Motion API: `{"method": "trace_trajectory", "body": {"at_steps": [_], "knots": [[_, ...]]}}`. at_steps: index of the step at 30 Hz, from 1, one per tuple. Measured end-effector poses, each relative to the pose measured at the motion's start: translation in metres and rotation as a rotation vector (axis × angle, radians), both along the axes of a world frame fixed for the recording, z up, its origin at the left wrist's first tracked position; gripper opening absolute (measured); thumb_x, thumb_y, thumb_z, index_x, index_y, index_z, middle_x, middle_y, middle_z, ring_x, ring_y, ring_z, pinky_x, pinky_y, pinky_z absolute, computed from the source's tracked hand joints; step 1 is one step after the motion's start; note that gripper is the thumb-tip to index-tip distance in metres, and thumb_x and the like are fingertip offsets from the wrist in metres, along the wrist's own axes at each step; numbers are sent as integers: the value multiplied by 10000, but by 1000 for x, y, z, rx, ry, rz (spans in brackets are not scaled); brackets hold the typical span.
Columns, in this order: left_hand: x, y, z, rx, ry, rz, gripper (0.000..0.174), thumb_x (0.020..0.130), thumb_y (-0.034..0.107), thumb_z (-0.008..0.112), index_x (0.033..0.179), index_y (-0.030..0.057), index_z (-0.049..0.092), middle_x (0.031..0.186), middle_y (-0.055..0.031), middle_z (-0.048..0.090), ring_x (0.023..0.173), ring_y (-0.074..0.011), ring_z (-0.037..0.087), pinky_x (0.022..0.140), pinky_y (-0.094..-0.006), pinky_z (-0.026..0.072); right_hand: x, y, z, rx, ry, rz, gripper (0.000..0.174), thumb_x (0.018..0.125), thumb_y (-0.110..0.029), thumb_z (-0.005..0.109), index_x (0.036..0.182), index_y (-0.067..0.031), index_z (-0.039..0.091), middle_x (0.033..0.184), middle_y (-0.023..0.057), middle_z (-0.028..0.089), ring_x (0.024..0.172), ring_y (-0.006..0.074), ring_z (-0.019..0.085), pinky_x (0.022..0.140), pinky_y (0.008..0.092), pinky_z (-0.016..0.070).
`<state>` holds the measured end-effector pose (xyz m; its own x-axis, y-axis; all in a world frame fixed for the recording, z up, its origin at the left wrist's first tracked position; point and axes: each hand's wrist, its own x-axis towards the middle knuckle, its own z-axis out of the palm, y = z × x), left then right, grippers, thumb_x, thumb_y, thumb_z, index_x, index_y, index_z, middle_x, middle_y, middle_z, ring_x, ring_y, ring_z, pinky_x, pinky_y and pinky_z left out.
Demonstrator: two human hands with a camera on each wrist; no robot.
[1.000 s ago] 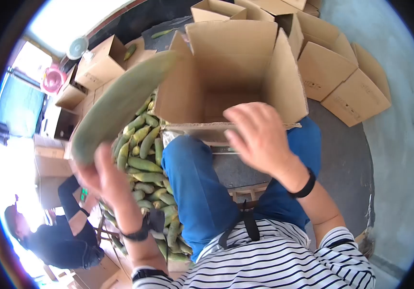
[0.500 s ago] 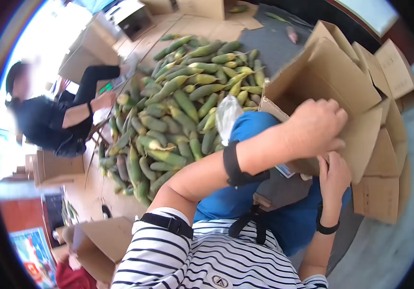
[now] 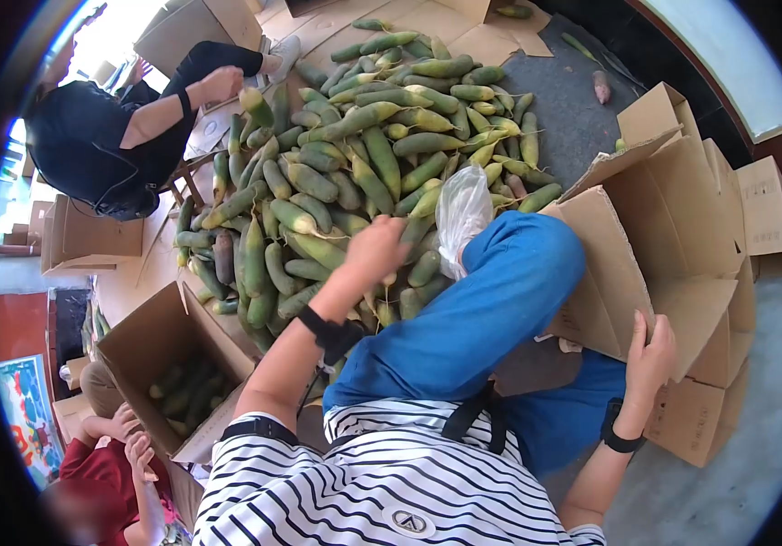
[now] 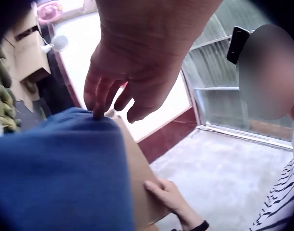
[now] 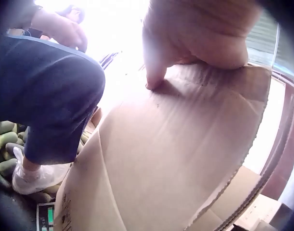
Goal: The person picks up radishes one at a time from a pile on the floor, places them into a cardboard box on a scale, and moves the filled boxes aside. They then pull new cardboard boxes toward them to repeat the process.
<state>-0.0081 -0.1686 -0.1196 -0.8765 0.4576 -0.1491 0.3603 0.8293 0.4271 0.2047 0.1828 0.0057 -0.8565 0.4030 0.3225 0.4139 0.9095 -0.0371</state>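
In the head view my left hand (image 3: 378,250) is over the near side of a heap of long green vegetables (image 3: 377,164). In the left wrist view this hand (image 4: 137,67) hangs with loosely bent fingers and nothing in them. My right hand (image 3: 650,353) grips the near wall of an upright open cardboard box (image 3: 602,264), thumb on one side and fingers on the other. The right wrist view shows the right hand (image 5: 195,38) at the edge of the box (image 5: 176,154). The inside bottom of the box is hidden.
A clear plastic bag (image 3: 464,214) lies by my knee (image 3: 537,255). More cardboard boxes (image 3: 767,209) stand at the right. A person in dark clothes (image 3: 91,136) sits beyond the heap; another in red (image 3: 113,473) is near a box holding vegetables (image 3: 195,391).
The long vegetable is out of my left hand, which went to the box and then swung left over the heap. My right hand has taken hold of the box wall. The head view has turned left.
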Motion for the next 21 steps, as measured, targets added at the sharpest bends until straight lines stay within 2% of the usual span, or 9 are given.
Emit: {"method": "trace_trajectory", "body": {"at_steps": [2,6,8,11,14,16,17,19,21], "knots": [[-19,-32,-69,-229,-63,108,217,831,180,601,965,10,577,983,-203,585,891,-356,626,737,-442,529,-1,3,-2,55,65,41,280,920,-299,587,820,-41,544,745,126,578,697,321,561,588,420,418],[-31,-83,-158,-416,80,155,167,837,120,568,985,42,583,991,-178,585,863,-328,650,714,-408,550,2,6,-2,69,31,11,281,917,-303,591,840,-35,553,759,132,582,713,326,567,597,419,423],[-34,-97,-170,-478,125,189,154,841,107,559,984,55,583,1001,-168,586,858,-314,658,711,-397,554,4,8,-4,81,39,-23,291,915,-313,596,866,-28,563,778,141,589,728,332,572,608,418,428],[-37,-110,-169,-526,-78,171,158,866,114,526,1006,74,588,1032,-156,587,927,-299,649,740,-397,551,4,5,-4,12,-17,-81,304,917,-318,594,885,-17,565,790,153,593,738,341,570,618,421,430],[-41,-117,-174,-542,-83,117,162,870,119,522,1013,85,590,1027,-149,593,948,-304,642,743,-402,545,0,4,-3,9,-18,-88,308,920,-317,591,881,-13,560,791,156,593,729,347,567,616,422,429],[-40,-119,-170,-543,-22,119,176,873,123,515,986,89,646,1004,-130,626,916,-295,658,720,-399,550,-2,5,-4,5,8,-64,315,925,-309,588,853,-6,537,760,170,565,707,348,545,610,423,413],[-40,-119,-168,-523,-40,141,176,873,130,516,993,88,638,1001,-141,627,908,-309,656,716,-409,547,-2,6,-4,3,32,-49,327,930,-301,586,826,0,514,729,185,537,684,350,522,604,424,396],[-42,-120,-163,-501,-52,155,177,873,137,517,1000,87,630,997,-152,627,901,-323,655,713,-420,544,0,8,-3,6,-7,-60,305,919,-298,597,845,-9,533,758,166,563,703,348,544,609,422,412],[-43,-123,-155,-306,-85,336,180,883,162,504,1005,84,611,996,-184,624,878,-371,644,718,-455,534,3,9,-2,11,-43,-89,286,909,-294,608,864,-18,552,786,148,590,723,346,565,613,419,429]]}}
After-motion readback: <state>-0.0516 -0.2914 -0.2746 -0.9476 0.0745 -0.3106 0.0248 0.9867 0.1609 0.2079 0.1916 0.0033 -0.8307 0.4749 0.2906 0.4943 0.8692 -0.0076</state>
